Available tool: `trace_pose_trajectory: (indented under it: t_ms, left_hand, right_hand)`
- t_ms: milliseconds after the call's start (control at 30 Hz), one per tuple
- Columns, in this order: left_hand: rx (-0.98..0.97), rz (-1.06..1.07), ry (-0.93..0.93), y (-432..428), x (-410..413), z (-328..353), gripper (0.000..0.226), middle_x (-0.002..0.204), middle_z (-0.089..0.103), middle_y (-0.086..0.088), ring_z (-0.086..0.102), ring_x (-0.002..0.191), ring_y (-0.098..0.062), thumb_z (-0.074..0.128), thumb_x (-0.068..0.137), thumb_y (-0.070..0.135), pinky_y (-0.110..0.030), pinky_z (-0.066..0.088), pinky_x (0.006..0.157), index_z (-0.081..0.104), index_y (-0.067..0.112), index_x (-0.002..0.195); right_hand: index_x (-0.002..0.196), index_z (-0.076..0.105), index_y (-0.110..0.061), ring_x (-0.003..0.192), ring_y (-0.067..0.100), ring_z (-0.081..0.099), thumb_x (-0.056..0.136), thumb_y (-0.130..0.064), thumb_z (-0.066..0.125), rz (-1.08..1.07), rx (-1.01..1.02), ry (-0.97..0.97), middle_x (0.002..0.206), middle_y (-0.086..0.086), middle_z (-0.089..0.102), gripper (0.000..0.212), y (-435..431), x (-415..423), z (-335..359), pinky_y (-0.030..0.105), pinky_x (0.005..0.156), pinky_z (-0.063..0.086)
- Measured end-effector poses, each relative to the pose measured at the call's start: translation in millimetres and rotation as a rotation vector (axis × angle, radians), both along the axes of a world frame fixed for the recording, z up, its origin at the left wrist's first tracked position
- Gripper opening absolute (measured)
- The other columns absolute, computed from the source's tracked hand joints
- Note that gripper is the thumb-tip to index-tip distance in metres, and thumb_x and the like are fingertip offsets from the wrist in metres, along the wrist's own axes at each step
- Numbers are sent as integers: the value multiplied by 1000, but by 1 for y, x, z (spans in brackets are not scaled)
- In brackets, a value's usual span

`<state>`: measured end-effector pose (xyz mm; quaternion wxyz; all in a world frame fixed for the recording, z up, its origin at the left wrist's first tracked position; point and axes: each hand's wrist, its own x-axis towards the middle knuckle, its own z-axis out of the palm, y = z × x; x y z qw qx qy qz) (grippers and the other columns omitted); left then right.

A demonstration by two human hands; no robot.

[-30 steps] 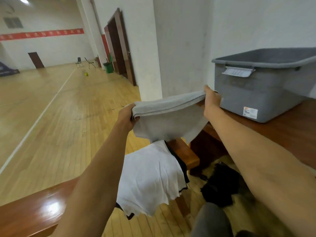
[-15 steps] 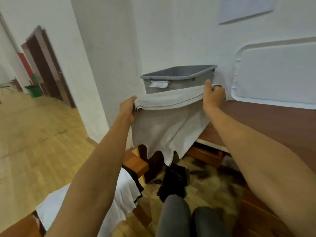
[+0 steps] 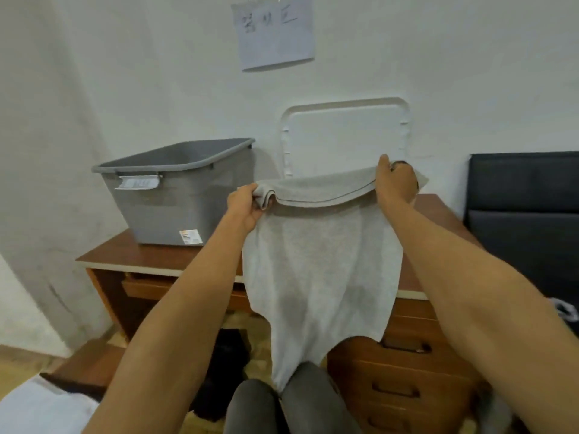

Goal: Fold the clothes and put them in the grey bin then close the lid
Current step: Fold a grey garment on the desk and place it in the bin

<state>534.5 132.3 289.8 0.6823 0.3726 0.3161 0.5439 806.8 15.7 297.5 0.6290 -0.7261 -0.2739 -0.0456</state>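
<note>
i hold the grey garment (image 3: 319,270) up in the middle of the frame, one top corner in each hand. my left hand (image 3: 247,205) has its fingers curled around the bunched left corner, and my right hand (image 3: 396,183) pinches the right corner, thumb over the edge. the top strip is turned over toward me like a flap. the rest hangs free in front of the desk (image 3: 150,255), its lowest tip reaching down near my knees at the bottom of the frame. i keep my hands apart and level so the cloth hangs flat and its weight pulls out the creases, which should make a straight fold easier.

the grey bin (image 3: 185,195) sits open on the desk's left end, left of centre in the frame. its rim is just beside my left hand but apart from it, so a folded piece would have only a short way to go. a white panel (image 3: 344,136) leans on the wall behind my right hand. i take it to be the lid, set aside so the bin's mouth is free for loading.

more clothes wait low in the frame, a white cloth (image 3: 37,408) at the lower left corner and a dark heap (image 3: 228,349) on the floor under the desk. i judge the task to be at an early stage, with this piece not yet fully folded.
</note>
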Motion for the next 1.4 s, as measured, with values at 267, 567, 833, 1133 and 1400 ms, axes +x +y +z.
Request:
trace_pose_trajectory:
  t_ms: [267, 567, 833, 1133, 1400]
  left_hand:
    - [-80, -107, -55, 24, 115, -14, 9, 95, 64, -23, 65, 72, -30, 51, 102, 1, -33, 58, 46, 59, -3, 100]
    - [-147, -57, -48, 102, 164, -40, 6, 93, 66, -22, 69, 75, -30, 55, 99, -3, -37, 62, 54, 57, -5, 105]
    - [-288, 115, 46, 180, 190, -97, 22, 116, 68, -22, 70, 98, -33, 55, 94, -6, -47, 62, 87, 63, -6, 115]
    - [-317, 60, 57, 239, 217, -139, 50, 147, 51, -18, 63, 118, -32, 53, 106, 20, -34, 62, 70, 38, 11, 152]
    - [497, 91, 901, 208, 213, -151, 63, 158, 43, -6, 43, 144, -25, 57, 103, 22, -38, 40, 114, 29, 22, 160]
  right_hand:
    - [95, 68, -4, 92, 29, 61, 105, -43, 43, -145, -91, 17, 103, 13, 70, 48, 9, 93, -18, 35, 80, 42]
    - [79, 60, -12, 83, 27, 61, 102, -41, 50, -140, -179, 43, 86, 7, 65, 38, 87, 142, -62, 33, 72, 41]
    - [89, 66, -13, 91, 26, 61, 103, -39, 50, -91, -311, 53, 93, 6, 65, 34, 167, 161, -99, 31, 75, 38]
    - [71, 60, -19, 81, 22, 62, 102, -63, 38, -69, -525, -87, 80, 0, 64, 57, 236, 168, -171, 36, 76, 48]
    - [136, 54, -13, 130, 34, 48, 97, -44, 53, 155, -804, -370, 139, 11, 56, 49, 220, 148, -169, 49, 106, 41]
